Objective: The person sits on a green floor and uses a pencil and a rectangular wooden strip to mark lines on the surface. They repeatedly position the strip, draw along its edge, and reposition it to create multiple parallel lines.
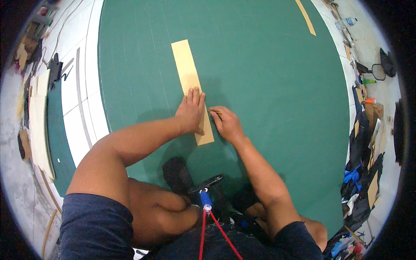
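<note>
A long tan cardboard strip [186, 65] lies at a slight slant on a large green sheet [277, 86]. My left hand [190, 110] presses flat on the strip's nearer half, its fingers stretched out and the thumb near the lower end. Just to the right of the strip's edge, my right hand [227, 123] is closed in a pinch on a thin yellowish pencil [217, 112]. Its tip is close to the green surface; whether it touches cannot be made out. Faint straight lines run over the sheet left of the strip.
Another narrow tan strip [307, 19] lies at the far right of the sheet. White floor tiles [78, 117] border it on the left, with cream boards [41, 125] beyond. Dark cloth [357, 130], a plastic bottle [346, 22] and clutter line the right. A red cord [203, 234] hangs before me.
</note>
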